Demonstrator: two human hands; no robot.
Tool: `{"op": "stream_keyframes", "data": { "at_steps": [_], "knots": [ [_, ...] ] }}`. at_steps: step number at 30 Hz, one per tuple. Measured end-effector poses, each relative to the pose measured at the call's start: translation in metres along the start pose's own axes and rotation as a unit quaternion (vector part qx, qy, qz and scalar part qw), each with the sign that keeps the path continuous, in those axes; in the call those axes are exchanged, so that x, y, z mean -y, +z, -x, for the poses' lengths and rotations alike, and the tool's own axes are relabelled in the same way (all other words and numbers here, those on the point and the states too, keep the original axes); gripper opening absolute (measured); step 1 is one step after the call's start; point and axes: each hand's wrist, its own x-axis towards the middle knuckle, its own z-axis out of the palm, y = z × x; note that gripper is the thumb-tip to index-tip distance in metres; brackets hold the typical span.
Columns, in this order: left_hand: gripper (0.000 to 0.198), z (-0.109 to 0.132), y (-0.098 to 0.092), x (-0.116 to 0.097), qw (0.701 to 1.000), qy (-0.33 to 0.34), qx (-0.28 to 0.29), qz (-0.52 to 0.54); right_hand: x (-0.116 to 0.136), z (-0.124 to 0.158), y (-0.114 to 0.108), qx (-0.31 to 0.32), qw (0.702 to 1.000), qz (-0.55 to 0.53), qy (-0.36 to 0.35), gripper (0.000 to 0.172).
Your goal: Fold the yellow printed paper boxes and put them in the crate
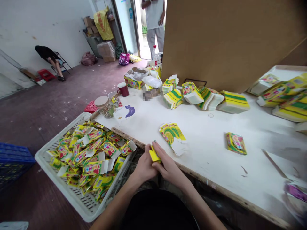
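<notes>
Close to my body, at the table's front edge, my left hand [145,164] and my right hand [166,163] are both closed on one small yellow carton [154,154]. Fingers cover most of it, so its print does not show. Just beyond my hands, a fanned pile of flat cartons [171,134] lies on the white table [203,137]. Farther right rests a stack of flat printed cartons [236,143]. To my left, a white plastic basket [87,215] is heaped with yellow-green cartons [92,167], several with white flaps sticking out.
Bundles of flat cartons [193,93] line the back of the table before a large cardboard sheet [225,41]. A maroon mug [123,89], a lidded jar [105,107] and a bottle [154,57] stand at the left. A blue crate [15,164] sits on the floor. Someone stands in the doorway [154,22].
</notes>
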Motion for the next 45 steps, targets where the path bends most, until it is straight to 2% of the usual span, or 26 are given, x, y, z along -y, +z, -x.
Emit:
{"op": "stream_keyframes", "data": {
  "at_steps": [2,6,9,12,16,23,26,29,30,34,35,36,38,40,41,42,43,44,45],
  "knots": [
    [0.050,-0.001,0.002,0.002,1.000,-0.007,-0.015,-0.013,-0.006,0.000,-0.002,-0.006,0.999,0.033,-0.012,0.057],
    [0.061,0.002,-0.003,0.002,0.997,-0.038,-0.048,-0.046,-0.018,-0.001,-0.009,-0.087,0.995,0.052,0.003,0.050],
    [0.054,0.003,-0.015,-0.001,0.996,-0.052,-0.042,-0.058,-0.021,0.000,-0.015,-0.036,0.995,0.095,-0.007,0.053],
    [0.058,0.003,-0.028,-0.003,0.996,-0.062,-0.025,-0.057,-0.019,0.001,-0.023,0.013,0.990,0.139,-0.010,0.036],
    [0.066,0.001,-0.035,-0.005,0.997,-0.060,-0.006,-0.053,-0.013,-0.002,-0.033,0.044,0.987,0.156,-0.012,0.028],
    [0.061,0.004,-0.033,-0.005,0.996,-0.055,-0.016,-0.068,-0.017,-0.004,-0.018,0.021,0.982,0.184,-0.014,0.034],
    [0.066,0.004,-0.037,-0.004,0.998,-0.053,-0.005,-0.043,-0.016,-0.005,-0.025,0.050,0.984,0.168,-0.023,0.030],
    [0.061,0.002,-0.039,-0.005,0.998,-0.052,-0.016,-0.015,-0.016,-0.006,-0.031,0.071,0.985,0.154,-0.037,0.025],
    [0.058,0.001,-0.038,-0.006,0.998,-0.052,-0.027,-0.004,-0.016,-0.006,-0.029,0.054,0.986,0.150,-0.038,0.027],
    [0.056,-0.001,-0.030,-0.006,0.992,-0.056,-0.084,0.076,-0.020,-0.006,-0.009,-0.072,0.989,0.126,-0.025,0.056],
    [0.056,0.000,-0.030,-0.003,0.987,-0.060,-0.103,0.107,-0.021,-0.007,-0.006,-0.090,0.988,0.128,-0.015,0.058],
    [0.056,0.001,-0.032,0.001,0.979,-0.065,-0.133,0.140,-0.022,-0.009,-0.006,-0.103,0.985,0.140,0.002,0.054],
    [0.053,0.001,-0.044,0.014,0.949,-0.073,-0.229,0.205,-0.026,-0.013,-0.015,-0.133,0.973,0.182,0.051,0.037],
    [0.053,0.001,-0.062,0.028,0.894,-0.080,-0.352,0.265,-0.031,-0.018,-0.032,-0.185,0.949,0.232,0.106,0.027],
    [0.058,0.000,-0.071,0.034,0.868,-0.086,-0.393,0.292,-0.035,-0.020,-0.041,-0.212,0.934,0.256,0.128,0.026],
    [0.062,0.000,-0.078,0.038,0.828,-0.113,-0.428,0.343,-0.038,-0.023,-0.048,-0.234,0.921,0.276,0.143,0.026],
    [0.064,-0.001,-0.081,0.040,0.764,-0.162,-0.458,0.424,-0.041,-0.025,-0.054,-0.248,0.908,0.298,0.157,0.025],
    [0.063,-0.001,-0.082,0.039,0.718,-0.199,-0.463,0.480,-0.044,-0.027,-0.056,-0.255,0.898,0.318,0.168,0.025],
    [0.059,-0.001,-0.078,0.037,0.685,-0.229,-0.454,0.522,-0.046,-0.028,-0.057,-0.254,0.890,0.335,0.176,0.024]
  ]
}}
